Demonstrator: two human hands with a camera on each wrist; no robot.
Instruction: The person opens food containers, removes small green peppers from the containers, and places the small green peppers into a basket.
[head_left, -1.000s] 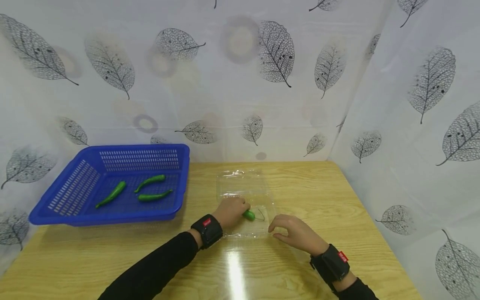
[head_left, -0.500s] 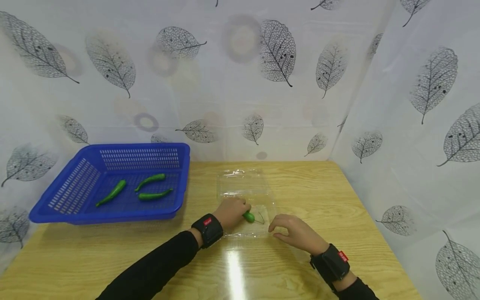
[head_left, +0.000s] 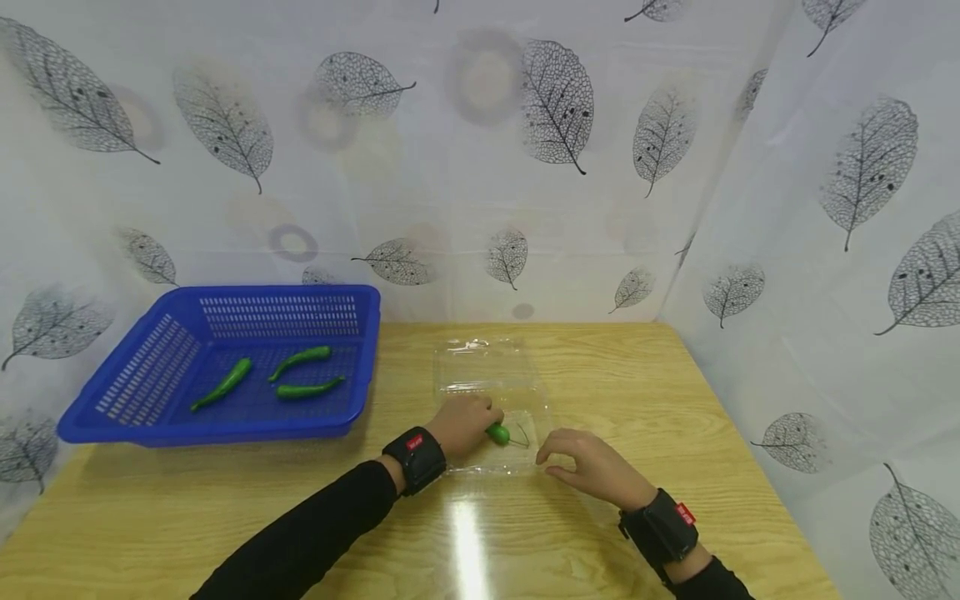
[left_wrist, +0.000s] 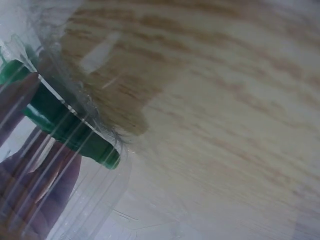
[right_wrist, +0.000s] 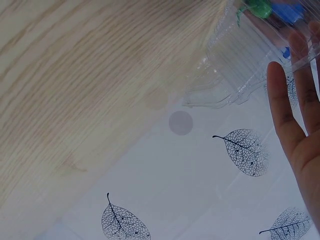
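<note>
In the head view, my left hand (head_left: 463,423) reaches into a clear plastic box (head_left: 486,367) with its lid folded back. It grips a green chili pepper (head_left: 498,433), whose stem end pokes out past the fingers. Through the ribbed wall in the left wrist view, the chili (left_wrist: 65,122) shows between thumb and fingers. My right hand (head_left: 596,467) is at the box's right side, fingers loosely bent and thumb apart. In the right wrist view its fingers (right_wrist: 281,102) lie along the box wall; firm contact cannot be told.
A blue perforated basket (head_left: 217,433) stands on the left of the wooden table (head_left: 637,383), with 3 green chilies (head_left: 303,360) inside. Leaf-patterned sheeting (head_left: 465,183) hangs behind the table and along its right side.
The chili's stem end has turned slightly within the left hand's grip. Both hands and the box stay nearly in place; the view shifts a little.
</note>
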